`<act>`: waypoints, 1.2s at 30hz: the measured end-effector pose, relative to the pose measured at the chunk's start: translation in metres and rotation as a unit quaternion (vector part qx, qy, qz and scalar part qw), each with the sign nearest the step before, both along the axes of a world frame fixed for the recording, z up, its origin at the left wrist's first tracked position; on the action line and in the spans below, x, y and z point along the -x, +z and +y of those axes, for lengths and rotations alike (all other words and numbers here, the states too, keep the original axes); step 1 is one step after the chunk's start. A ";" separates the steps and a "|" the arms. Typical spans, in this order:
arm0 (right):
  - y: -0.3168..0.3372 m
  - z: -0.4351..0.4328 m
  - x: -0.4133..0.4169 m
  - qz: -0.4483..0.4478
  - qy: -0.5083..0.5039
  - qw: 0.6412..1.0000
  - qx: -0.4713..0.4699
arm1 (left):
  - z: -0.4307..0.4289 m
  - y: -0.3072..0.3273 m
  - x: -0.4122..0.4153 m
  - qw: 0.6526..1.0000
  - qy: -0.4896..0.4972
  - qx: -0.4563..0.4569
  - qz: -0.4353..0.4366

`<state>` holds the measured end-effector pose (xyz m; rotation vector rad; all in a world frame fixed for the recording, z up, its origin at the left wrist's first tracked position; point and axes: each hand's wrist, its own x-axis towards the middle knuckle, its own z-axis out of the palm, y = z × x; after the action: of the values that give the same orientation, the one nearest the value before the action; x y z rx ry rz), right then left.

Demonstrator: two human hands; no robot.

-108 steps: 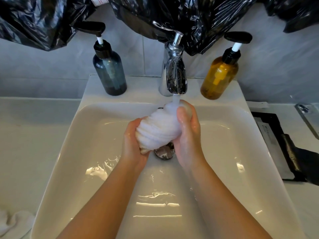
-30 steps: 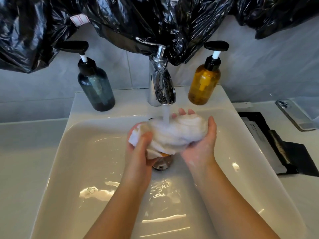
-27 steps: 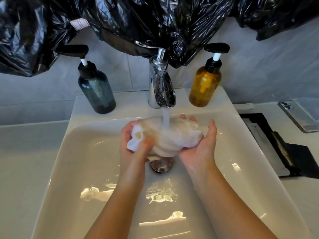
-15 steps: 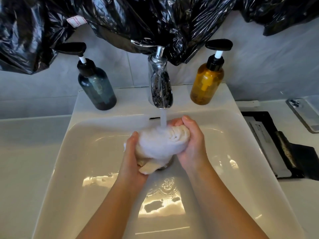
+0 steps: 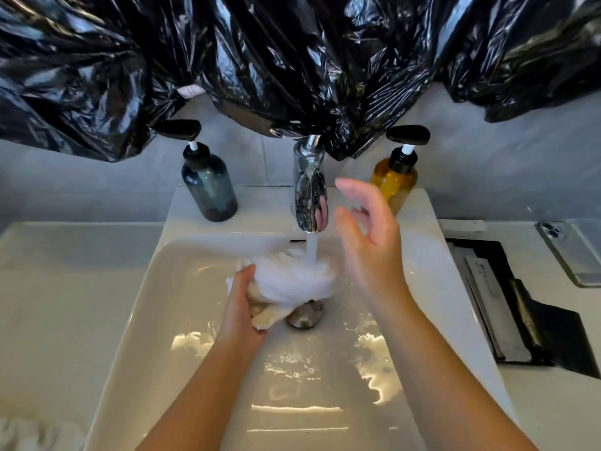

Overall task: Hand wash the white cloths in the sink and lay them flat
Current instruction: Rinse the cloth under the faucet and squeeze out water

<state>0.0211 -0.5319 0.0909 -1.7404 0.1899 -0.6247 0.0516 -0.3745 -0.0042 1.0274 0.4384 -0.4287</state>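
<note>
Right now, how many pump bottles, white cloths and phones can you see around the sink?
Pump bottles: 2, blue bottle and amber bottle
White cloths: 2, held cloth in the left hand, spare cloth on the counter
Phone: 1
Total: 5

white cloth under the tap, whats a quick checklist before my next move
1. The left hand grips the white cloth: ok.
2. The water stream lands on the cloth: ok.
3. The right hand is free to reach the tap: ok, it is open, holds nothing and is raised beside the spout.
4. The cloth is rinsed clean: cannot tell.
5. The drain is clear: cannot tell, the cloth hides part of it.
6. The cloth is laid flat: not ok, it is bunched in the hand.
</note>
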 end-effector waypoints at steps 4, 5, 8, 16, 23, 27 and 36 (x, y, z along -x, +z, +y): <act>0.061 0.004 -0.042 -0.010 0.093 0.976 0.198 | -0.004 0.016 0.014 1.000 0.002 -0.001 0.023; 0.068 0.006 -0.051 0.012 0.109 0.967 0.232 | -0.004 0.022 0.018 1.000 0.005 -0.006 0.025; 0.060 0.011 -0.061 0.034 0.103 0.939 0.327 | 0.000 0.035 0.024 0.999 0.021 -0.024 0.011; 0.037 0.013 -0.011 0.025 0.025 0.966 0.258 | 0.030 0.072 0.032 0.995 0.048 -0.062 -0.061; -0.009 0.035 0.067 0.265 0.104 0.753 -0.594 | 0.030 0.096 0.062 0.923 0.068 -0.198 -0.324; -0.021 0.047 0.058 0.181 0.168 0.712 -0.658 | 0.027 0.084 0.079 0.879 0.016 -0.264 -0.396; -0.051 0.035 0.050 0.120 0.106 0.799 -0.580 | 0.003 0.064 0.073 0.992 -0.092 -0.030 -0.077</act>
<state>-0.0284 -0.4972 0.0402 -0.6000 0.4373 -0.0290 -0.0212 -0.3719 0.0598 1.1555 0.2199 -0.4997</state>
